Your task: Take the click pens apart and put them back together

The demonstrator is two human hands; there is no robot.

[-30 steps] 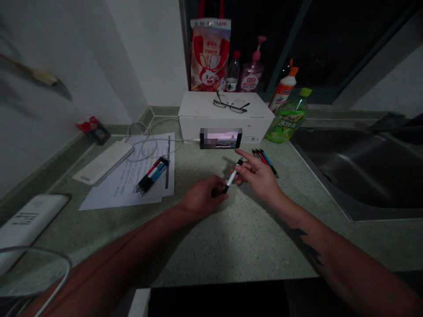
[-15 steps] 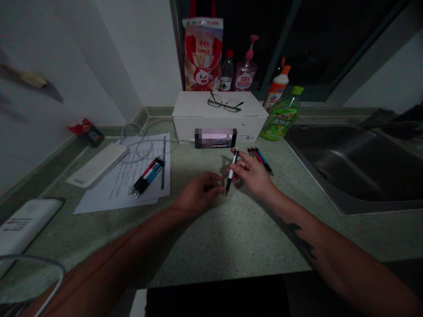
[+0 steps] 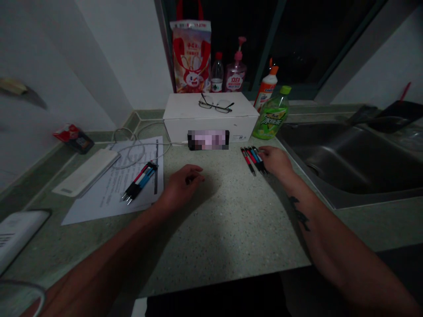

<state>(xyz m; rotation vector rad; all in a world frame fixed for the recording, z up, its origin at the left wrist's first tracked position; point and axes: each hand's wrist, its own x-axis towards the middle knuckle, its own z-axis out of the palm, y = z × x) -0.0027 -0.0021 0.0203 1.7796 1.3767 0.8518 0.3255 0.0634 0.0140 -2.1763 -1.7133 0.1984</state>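
My right hand (image 3: pixel 276 160) is at the right end of a row of pens (image 3: pixel 248 161), fingers closed on a pen that they mostly hide. Red and blue barrels with black grips show in this row, lying side by side on the counter. My left hand (image 3: pixel 183 185) hovers over the counter, left of the middle, loosely curled with thumb and fingers apart and nothing between them. Further left, a second bunch of pens (image 3: pixel 140 181), red, white and blue with black grips, lies on printed paper sheets (image 3: pixel 95 203).
Behind the hands a phone (image 3: pixel 208 140) leans on a white box (image 3: pixel 211 125) topped by glasses (image 3: pixel 216 105). A green bottle (image 3: pixel 271 115) stands beside the box, near the sink (image 3: pixel 330 158). At left lie a white power bank (image 3: pixel 86 172) and a cable (image 3: pixel 128 155).
My right hand has carried the white-and-black pen right, from the middle to the pen row. My left hand has drawn back leftward. The whole view has shifted slightly.
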